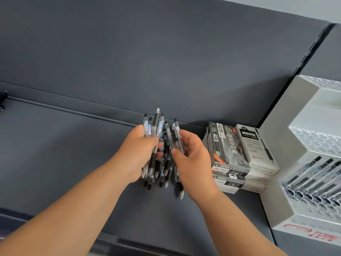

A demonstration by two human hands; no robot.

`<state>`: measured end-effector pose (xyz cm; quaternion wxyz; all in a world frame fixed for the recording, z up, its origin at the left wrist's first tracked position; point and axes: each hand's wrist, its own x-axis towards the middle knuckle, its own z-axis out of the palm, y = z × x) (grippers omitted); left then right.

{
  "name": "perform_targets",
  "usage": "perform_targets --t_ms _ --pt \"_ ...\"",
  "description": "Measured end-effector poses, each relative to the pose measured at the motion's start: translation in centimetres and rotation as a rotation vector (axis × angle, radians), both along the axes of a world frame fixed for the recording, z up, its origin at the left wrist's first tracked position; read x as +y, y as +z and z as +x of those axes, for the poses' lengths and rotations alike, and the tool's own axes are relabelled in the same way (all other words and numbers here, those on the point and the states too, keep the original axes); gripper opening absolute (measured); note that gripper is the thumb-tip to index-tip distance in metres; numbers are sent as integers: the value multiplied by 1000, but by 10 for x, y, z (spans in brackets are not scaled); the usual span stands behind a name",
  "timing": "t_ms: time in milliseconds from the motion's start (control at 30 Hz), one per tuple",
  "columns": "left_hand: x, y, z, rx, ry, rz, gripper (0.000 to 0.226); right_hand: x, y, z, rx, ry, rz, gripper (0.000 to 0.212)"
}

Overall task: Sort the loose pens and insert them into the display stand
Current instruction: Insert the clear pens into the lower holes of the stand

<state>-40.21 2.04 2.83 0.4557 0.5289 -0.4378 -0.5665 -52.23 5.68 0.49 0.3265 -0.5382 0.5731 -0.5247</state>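
Early, sorting stage. Left hand (136, 150) fingers grip most of the loose pens (156, 126) above the shelf (73, 154); right hand (191, 156) holds a few, split off. Display stand (287, 126), far right, has one row partly filled and many holes empty.

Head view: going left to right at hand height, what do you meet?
Left hand → pens, held by both hands → right hand → stacked pen boxes → display stand.
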Motion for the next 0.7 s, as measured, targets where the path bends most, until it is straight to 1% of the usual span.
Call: perform_targets --t_ms 133,233,300,400,567,700 --pt "12 19 -14 208 -9 34 17 8 16 -7 -139 49 -70 39" --pt "21 32 -31 282 -19 72 14 16 30 -20 -232 78 -94 38" --pt "25 39 -45 322 -38 91 11 23 36 -32 -260 97 -109 38" --pt "30 44 -68 310 -46 83 7 35 45 -51 -295 117 -130 36" --pt "42 51 -106 289 -93 57 10 50 48 -86 -266 57 -149 32" --pt "54 60 -134 258 -164 50 8 66 54 -117 -347 95 -168 24"
